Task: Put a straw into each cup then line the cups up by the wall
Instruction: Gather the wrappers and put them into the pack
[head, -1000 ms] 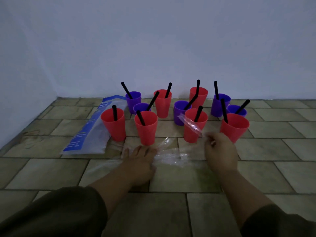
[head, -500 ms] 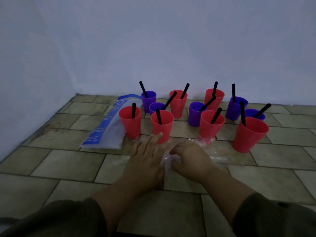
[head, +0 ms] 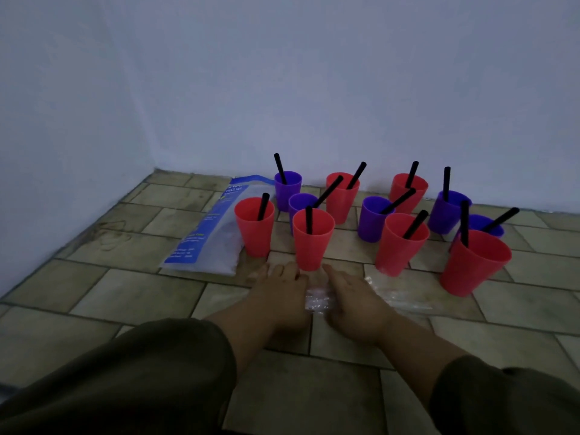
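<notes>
Several red and purple cups stand on the tiled floor near the wall, each with a black straw (head: 354, 175) in it. The nearest red cup (head: 312, 243) is just beyond my fingertips. Others include a red cup (head: 254, 229) at the left, a red cup (head: 474, 265) at the right and a purple cup (head: 287, 189) at the back. My left hand (head: 279, 293) and my right hand (head: 354, 299) lie palm down side by side, pressing on a crumpled clear plastic wrapper (head: 317, 301) between and under them.
A blue and white plastic bag (head: 207, 237) lies flat on the floor left of the cups. The wall (head: 345, 89) runs behind the cups and meets a side wall at the left corner. The clear wrapper spreads right of my right hand.
My right hand has swung the lifted end of the clear wrapper leftward and down, and now rests flat beside my left hand. The view has shifted so the cups sit further right.
</notes>
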